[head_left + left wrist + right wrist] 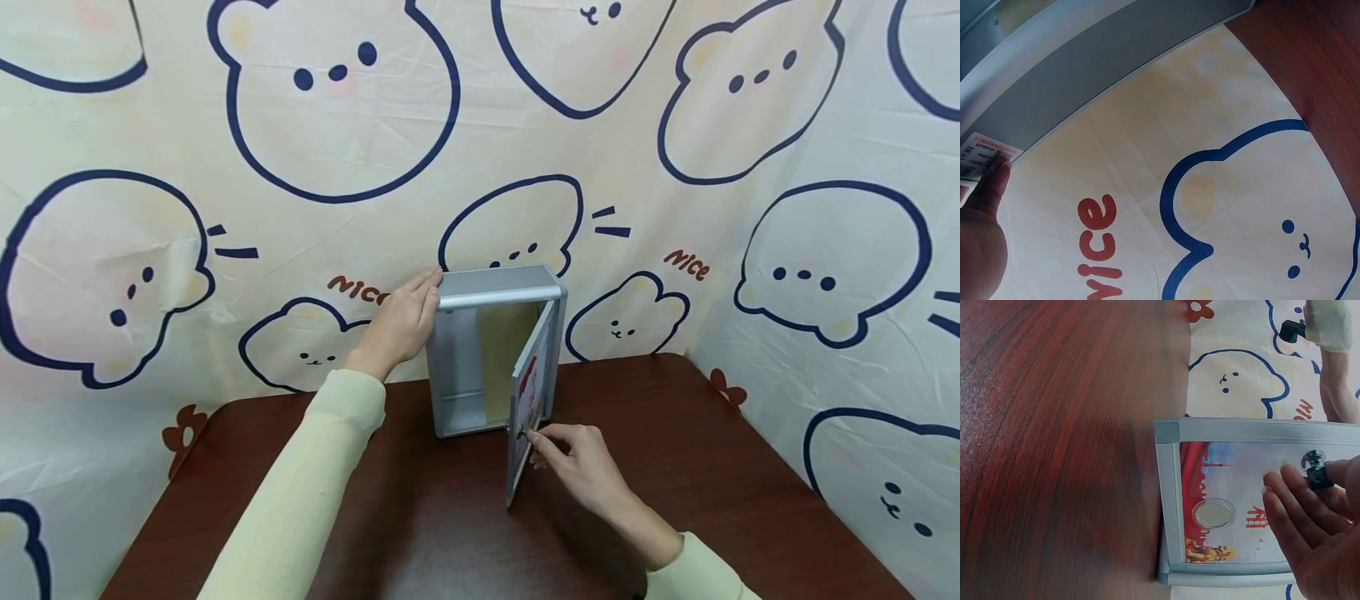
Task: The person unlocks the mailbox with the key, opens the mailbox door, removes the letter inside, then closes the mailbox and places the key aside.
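Note:
A silver-grey metal box [495, 286] with a front door stands upright on the table. Its door [529, 392] hangs ajar, hinged on the right and swung out toward me. My left hand [401, 323] rests with nearly straight fingers against the box's upper left corner. In the left wrist view its fingertips touch a printed label [986, 155] on the grey side wall. My right hand [583, 463] pinches a black-headed key [1319, 479] between thumb and index finger, at the lock on the door's printed face. The other fingers extend over the print.
The dark reddish-brown table [450, 533] has rounded back corners. Behind and beside it hangs a pale cloth [337, 158] with cartoon faces, close to the back of the box. A tan panel [502, 362] shows inside the box.

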`<state>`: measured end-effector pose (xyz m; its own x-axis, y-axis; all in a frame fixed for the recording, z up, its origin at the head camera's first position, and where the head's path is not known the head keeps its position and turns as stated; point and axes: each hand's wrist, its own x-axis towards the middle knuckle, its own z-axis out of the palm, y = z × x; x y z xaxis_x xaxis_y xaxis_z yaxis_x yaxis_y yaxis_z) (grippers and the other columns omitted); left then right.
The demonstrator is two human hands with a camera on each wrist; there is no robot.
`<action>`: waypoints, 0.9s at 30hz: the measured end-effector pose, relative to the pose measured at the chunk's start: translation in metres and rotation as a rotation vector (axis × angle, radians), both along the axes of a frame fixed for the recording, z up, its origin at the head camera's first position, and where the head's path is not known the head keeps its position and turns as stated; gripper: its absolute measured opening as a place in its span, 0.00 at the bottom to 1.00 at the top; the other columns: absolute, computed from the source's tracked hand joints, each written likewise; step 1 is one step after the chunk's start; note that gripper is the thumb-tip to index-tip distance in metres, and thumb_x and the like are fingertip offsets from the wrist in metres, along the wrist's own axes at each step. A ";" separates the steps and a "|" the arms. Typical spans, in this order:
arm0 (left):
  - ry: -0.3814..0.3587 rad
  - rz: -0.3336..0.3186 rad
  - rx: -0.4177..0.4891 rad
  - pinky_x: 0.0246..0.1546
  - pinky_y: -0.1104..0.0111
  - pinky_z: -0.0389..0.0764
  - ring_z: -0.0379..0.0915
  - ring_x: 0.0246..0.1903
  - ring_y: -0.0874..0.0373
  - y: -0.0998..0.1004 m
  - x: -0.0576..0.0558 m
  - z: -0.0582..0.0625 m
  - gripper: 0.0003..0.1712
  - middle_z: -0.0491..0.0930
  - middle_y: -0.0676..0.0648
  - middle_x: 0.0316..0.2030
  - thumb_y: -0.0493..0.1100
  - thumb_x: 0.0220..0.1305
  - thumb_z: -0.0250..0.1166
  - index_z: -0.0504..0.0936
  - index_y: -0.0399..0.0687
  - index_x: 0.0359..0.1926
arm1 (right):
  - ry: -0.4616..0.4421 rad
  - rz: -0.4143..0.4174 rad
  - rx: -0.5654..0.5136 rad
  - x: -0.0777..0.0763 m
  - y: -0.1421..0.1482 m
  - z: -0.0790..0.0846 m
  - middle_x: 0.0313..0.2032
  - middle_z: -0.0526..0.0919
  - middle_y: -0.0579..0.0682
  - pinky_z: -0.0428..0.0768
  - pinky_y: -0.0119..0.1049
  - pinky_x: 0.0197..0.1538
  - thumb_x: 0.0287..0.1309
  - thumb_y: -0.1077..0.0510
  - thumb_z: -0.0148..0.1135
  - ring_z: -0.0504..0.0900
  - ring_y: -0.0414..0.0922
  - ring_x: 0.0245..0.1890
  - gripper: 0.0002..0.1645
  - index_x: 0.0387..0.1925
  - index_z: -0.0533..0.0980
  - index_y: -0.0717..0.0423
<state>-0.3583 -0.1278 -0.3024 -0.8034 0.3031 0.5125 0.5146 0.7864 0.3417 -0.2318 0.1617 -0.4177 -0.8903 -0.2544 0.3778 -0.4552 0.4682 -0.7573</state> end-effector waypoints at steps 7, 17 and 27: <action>0.012 -0.008 0.001 0.76 0.54 0.58 0.56 0.76 0.48 -0.001 0.000 0.000 0.33 0.61 0.44 0.77 0.53 0.83 0.34 0.62 0.41 0.77 | 0.021 0.000 0.006 0.000 0.002 -0.001 0.25 0.86 0.41 0.82 0.30 0.30 0.72 0.53 0.62 0.86 0.38 0.26 0.13 0.36 0.88 0.53; -0.002 0.002 0.001 0.76 0.55 0.57 0.55 0.76 0.49 0.000 0.000 -0.001 0.34 0.60 0.45 0.78 0.54 0.83 0.33 0.61 0.43 0.78 | -0.012 0.007 -0.010 0.001 0.007 -0.001 0.26 0.86 0.41 0.83 0.31 0.31 0.73 0.52 0.61 0.86 0.39 0.28 0.15 0.37 0.88 0.56; 0.010 -0.004 0.009 0.76 0.55 0.57 0.56 0.76 0.49 -0.001 0.000 -0.001 0.33 0.60 0.45 0.77 0.54 0.83 0.34 0.62 0.43 0.78 | -0.034 0.033 -0.045 0.003 0.014 0.001 0.27 0.88 0.44 0.88 0.42 0.37 0.72 0.52 0.62 0.89 0.42 0.29 0.14 0.39 0.88 0.57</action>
<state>-0.3583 -0.1285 -0.3035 -0.7973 0.3017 0.5228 0.5209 0.7815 0.3434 -0.2285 0.1753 -0.4170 -0.8941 -0.2671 0.3594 -0.4435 0.4182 -0.7927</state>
